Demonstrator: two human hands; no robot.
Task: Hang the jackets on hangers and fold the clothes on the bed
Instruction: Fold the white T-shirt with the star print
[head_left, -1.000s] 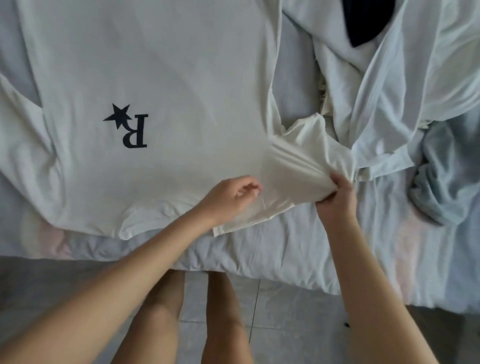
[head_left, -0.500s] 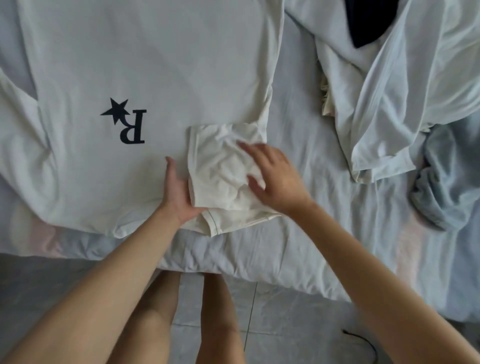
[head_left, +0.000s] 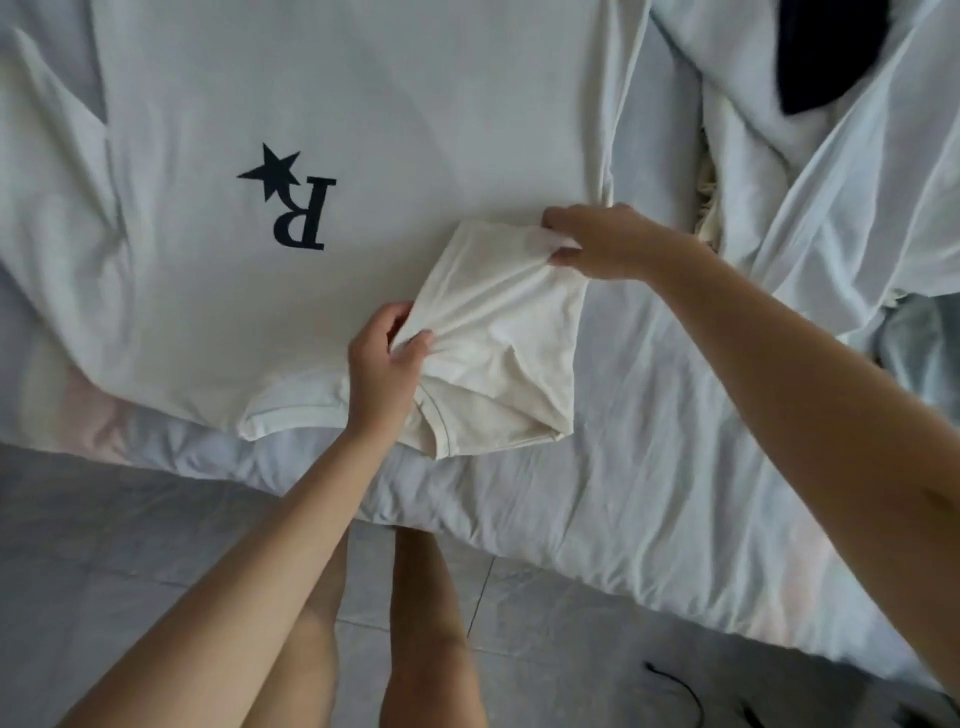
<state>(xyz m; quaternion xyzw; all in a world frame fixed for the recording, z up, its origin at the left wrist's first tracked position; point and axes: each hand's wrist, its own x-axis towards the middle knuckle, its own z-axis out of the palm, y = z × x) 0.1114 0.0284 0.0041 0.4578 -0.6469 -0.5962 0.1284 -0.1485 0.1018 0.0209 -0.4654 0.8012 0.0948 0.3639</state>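
Note:
A white T-shirt (head_left: 363, 130) with a dark star and letter R lies spread flat on the bed (head_left: 649, 441), its collar end toward me. Its right sleeve (head_left: 498, 338) is folded over onto the shirt body near the bed's front edge. My left hand (head_left: 384, 374) pinches the sleeve's near left edge, bunching the cloth. My right hand (head_left: 597, 241) pinches the sleeve's far right corner and lifts it slightly.
A pile of pale clothes (head_left: 810, 171) with a dark garment (head_left: 826, 52) lies at the back right. A grey-blue garment (head_left: 924, 353) sits at the right edge. My legs stand on the tiled floor (head_left: 104, 545), where a black cable (head_left: 675, 686) lies.
The sleeve went from pulled out to the right to folded onto the shirt. Both hands pressed it flat half a second ago; now each pinches an edge of it.

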